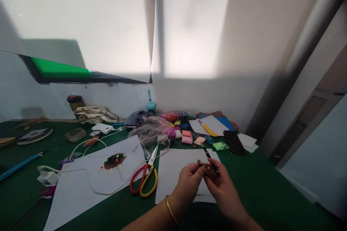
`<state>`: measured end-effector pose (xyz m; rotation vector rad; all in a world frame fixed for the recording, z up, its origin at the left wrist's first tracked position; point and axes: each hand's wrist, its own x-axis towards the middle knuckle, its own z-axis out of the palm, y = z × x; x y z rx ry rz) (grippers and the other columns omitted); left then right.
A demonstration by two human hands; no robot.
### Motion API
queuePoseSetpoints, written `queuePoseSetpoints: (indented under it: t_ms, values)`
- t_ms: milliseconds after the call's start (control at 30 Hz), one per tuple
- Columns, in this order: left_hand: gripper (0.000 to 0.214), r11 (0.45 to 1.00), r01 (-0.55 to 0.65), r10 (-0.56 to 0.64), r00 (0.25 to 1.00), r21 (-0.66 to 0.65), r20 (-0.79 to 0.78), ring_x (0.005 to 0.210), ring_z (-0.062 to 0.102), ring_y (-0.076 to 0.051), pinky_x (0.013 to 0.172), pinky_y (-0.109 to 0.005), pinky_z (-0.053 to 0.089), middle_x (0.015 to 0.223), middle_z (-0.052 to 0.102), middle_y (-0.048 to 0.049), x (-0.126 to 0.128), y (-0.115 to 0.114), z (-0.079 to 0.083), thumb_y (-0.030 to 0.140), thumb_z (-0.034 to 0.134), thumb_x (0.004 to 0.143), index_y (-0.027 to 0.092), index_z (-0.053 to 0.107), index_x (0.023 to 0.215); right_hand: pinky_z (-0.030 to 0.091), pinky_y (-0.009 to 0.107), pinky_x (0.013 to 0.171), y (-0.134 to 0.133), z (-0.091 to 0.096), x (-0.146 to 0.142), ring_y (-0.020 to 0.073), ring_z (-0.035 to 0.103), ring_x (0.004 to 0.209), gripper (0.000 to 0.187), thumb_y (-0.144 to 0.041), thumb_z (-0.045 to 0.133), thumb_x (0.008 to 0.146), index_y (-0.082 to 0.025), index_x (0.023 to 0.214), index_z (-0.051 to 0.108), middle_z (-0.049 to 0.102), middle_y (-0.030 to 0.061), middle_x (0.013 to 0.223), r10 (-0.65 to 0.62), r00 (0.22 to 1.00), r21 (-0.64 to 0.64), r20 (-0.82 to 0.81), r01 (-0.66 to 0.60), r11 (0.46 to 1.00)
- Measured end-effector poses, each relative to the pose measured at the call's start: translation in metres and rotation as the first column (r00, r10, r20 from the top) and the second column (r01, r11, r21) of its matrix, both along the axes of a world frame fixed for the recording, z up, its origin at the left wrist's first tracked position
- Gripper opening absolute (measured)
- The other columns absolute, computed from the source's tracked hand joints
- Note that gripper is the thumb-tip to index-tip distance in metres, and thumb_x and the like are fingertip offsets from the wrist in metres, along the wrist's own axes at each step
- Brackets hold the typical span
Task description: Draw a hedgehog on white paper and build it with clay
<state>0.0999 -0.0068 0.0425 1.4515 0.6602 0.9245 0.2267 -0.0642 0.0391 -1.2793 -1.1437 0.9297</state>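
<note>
Near the desk's [271, 187] front edge, your right hand [225, 187] has its grip closed on a dark pen [208, 156], tip toward the far edge; your left hand [188, 184] pinches a small ring [200, 163] just beside its shaft.

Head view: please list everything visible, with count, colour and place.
table: one, green, fills the lower view
paper sheets: two large, white, one at left, one front centre
scissors: one, red and yellow handles, between the sheets
clay figure: one, dark with coloured dots, on the left sheet
cable: one, white, looping across the left sheet
clay packets: several, mixed colours, back centre
phone: one, black, back right
pencil: one, blue, far left
thin tool: one, dark, above the centre sheet
small piece: one, dark, beside the tool
bangle: one, gold, left wrist
left hand: fingers pinch the small piece
right hand: fingers grip the thin tool
</note>
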Motion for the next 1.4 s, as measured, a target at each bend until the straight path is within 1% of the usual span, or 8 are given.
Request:
queuePoseSetpoints:
  t_ms: [133,200,300,567,700,900,1200,1400]
  values:
    - [0.030,0.967,-0.156,0.196,0.962,0.203,-0.191,0.087,0.062,-0.019,0.077,-0.032,0.050,0.094,0.068,-0.0055,-0.023,0.003,0.013,0.042,0.047,0.093,0.017,0.062,0.098,0.050,0.035,0.085,-0.004,0.011,0.017,0.0244,0.059,0.099,0.045,-0.050,0.051,0.085,-0.024,0.122,0.052,0.062,0.0077,0.105,-0.081,0.993,-0.049,0.088,0.086,0.995]
    - [0.023,0.884,-0.148,0.332,0.866,0.443,-0.373,0.083,0.060,-0.018,0.072,-0.031,0.048,0.092,0.066,-0.0029,-0.039,0.006,0.019,0.038,0.047,0.094,0.021,0.063,0.097,0.050,0.032,0.072,-0.009,0.018,0.027,0.0223,0.059,0.081,0.037,-0.048,0.048,0.086,-0.024,0.112,0.060,0.062,0.0051,0.083,-0.063,0.984,-0.076,0.167,0.076,0.994]
    - [0.016,0.724,-0.060,0.480,0.760,0.687,-0.439,0.084,0.058,-0.019,0.072,-0.031,0.046,0.093,0.065,-0.0033,-0.053,0.009,0.025,0.027,0.048,0.093,0.023,0.063,0.099,0.045,0.030,0.060,-0.016,0.025,0.036,0.0196,0.054,0.066,0.032,-0.045,0.051,0.083,-0.023,0.101,0.066,0.057,0.0024,0.069,-0.018,0.971,-0.092,0.240,0.042,0.995]
    - [0.014,0.570,0.054,0.579,0.681,0.820,-0.448,0.080,0.057,-0.019,0.070,-0.032,0.043,0.090,0.063,-0.0036,-0.057,0.009,0.020,0.024,0.049,0.094,0.023,0.061,0.101,0.040,0.028,0.056,-0.011,0.034,0.025,0.0178,0.051,0.062,0.034,-0.043,0.050,0.080,-0.022,0.099,0.068,0.057,0.0017,0.070,0.070,0.948,-0.145,0.311,-0.025,0.989]
    - [0.009,0.483,0.228,0.541,0.681,0.845,-0.493,0.082,0.056,-0.018,0.076,-0.035,0.042,0.088,0.063,-0.0017,-0.059,0.008,0.016,0.024,0.053,0.093,0.023,0.060,0.099,0.038,0.028,0.057,-0.008,0.035,0.020,0.0161,0.049,0.061,0.035,-0.042,0.048,0.083,-0.022,0.104,0.067,0.055,-0.0006,0.065,0.210,0.930,-0.209,0.302,-0.150,0.966]
    - [0.009,0.467,0.317,0.478,0.695,0.825,-0.538,0.077,0.057,-0.018,0.073,-0.034,0.041,0.081,0.063,-0.0013,-0.061,0.009,-0.001,0.027,0.053,0.093,0.021,0.059,0.090,0.043,0.029,0.062,0.001,0.022,0.019,0.0154,0.052,0.064,0.048,-0.048,0.044,0.087,-0.018,0.119,0.063,0.058,-0.0009,0.067,0.433,0.892,-0.290,0.130,-0.383,0.877]
    - [0.013,0.411,0.374,0.483,0.684,0.831,-0.547,0.077,0.055,-0.018,0.074,-0.033,0.041,0.081,0.062,-0.0026,-0.057,0.005,-0.012,0.028,0.050,0.095,0.019,0.057,0.088,0.043,0.028,0.061,0.004,0.002,0.030,0.0138,0.055,0.063,0.051,-0.045,0.046,0.088,-0.017,0.129,0.058,0.061,0.0003,0.070,0.522,0.850,-0.380,-0.070,-0.507,0.774]
    - [0.014,0.508,0.376,0.403,0.691,0.775,-0.600,0.085,0.059,-0.021,0.079,-0.036,0.045,0.088,0.065,-0.0045,-0.043,0.002,-0.015,0.031,0.061,0.088,0.019,0.060,0.096,0.047,0.033,0.073,0.005,0.009,0.045,0.0175,0.060,0.072,0.048,-0.042,0.047,0.088,-0.022,0.132,0.056,0.066,0.0013,0.075,0.606,0.791,-0.386,0.089,-0.533,0.753]
